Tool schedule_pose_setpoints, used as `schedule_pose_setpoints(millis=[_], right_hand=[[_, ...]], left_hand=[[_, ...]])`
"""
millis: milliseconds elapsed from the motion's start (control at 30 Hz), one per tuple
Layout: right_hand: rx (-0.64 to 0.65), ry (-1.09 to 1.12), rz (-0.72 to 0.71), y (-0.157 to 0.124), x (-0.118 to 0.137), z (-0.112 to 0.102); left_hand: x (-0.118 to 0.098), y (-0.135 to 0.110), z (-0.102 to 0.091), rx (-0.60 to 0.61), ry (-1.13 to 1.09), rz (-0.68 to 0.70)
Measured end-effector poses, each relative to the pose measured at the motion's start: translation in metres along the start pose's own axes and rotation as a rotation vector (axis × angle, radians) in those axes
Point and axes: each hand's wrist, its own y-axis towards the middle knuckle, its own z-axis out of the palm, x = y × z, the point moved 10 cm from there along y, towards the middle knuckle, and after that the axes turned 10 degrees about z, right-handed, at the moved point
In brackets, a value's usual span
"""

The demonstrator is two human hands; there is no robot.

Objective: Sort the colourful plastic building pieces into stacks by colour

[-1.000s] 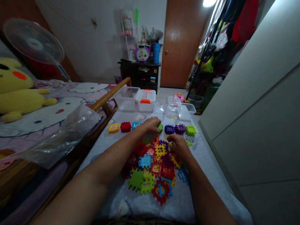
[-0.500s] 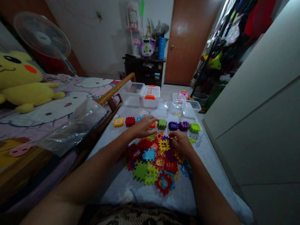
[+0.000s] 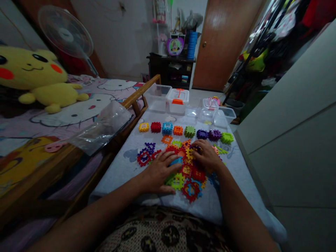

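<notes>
Just past the spread left hand (image 3: pixel 160 171) and curled right hand (image 3: pixel 204 155) sit 8 blocks (image 3: pixel 189 131).

Pale sheeted bed (image 3: pixel 118 175) under interlocking plastic blocks (image 3: pixel 181 151)

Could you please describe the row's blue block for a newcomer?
Find the clear plastic box with the orange latch. Below it runs a row of plastic waffle blocks. The blue square block, third from left, sits between a red block and an orange block.
</notes>
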Motion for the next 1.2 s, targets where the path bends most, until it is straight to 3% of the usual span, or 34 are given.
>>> schedule_pose_setpoints(millis=[200, 433, 567, 733, 833, 967, 1200], right_hand=[[-0.075, -0.036, 0.06, 0.003, -0.014, -0.008], [-0.089, -0.047, 0.08, 0.004, -0.016, -0.009], [-0.11, -0.027, 0.066, 0.004, -0.015, -0.011], [-0.11, -0.008, 0.067, 0.004, -0.016, -0.01], [-0.115, -0.008, 0.076, 0.004, -0.017, -0.011], [-0.115, -0.014, 0.073, 0.004, -0.018, -0.011], [-0.117, -0.02, 0.044, 0.003, -0.014, -0.01]], left_hand=[[0.011, -0.002, -0.001, 0.003, 0.028, -0.022], [0.027, -0.01, -0.018, -0.14, 0.109, -0.086], [0.0, 0.008, -0.021, -0.192, 0.088, 0.002], [-0.073, 0.044, 0.001, -0.112, 0.038, 0.375], [-0.095, 0.056, 0.015, -0.071, 0.048, 0.513], [-0.091, 0.06, 0.022, -0.037, 0.084, 0.522], [-0.069, 0.043, 0.011, -0.061, 0.119, 0.422]])
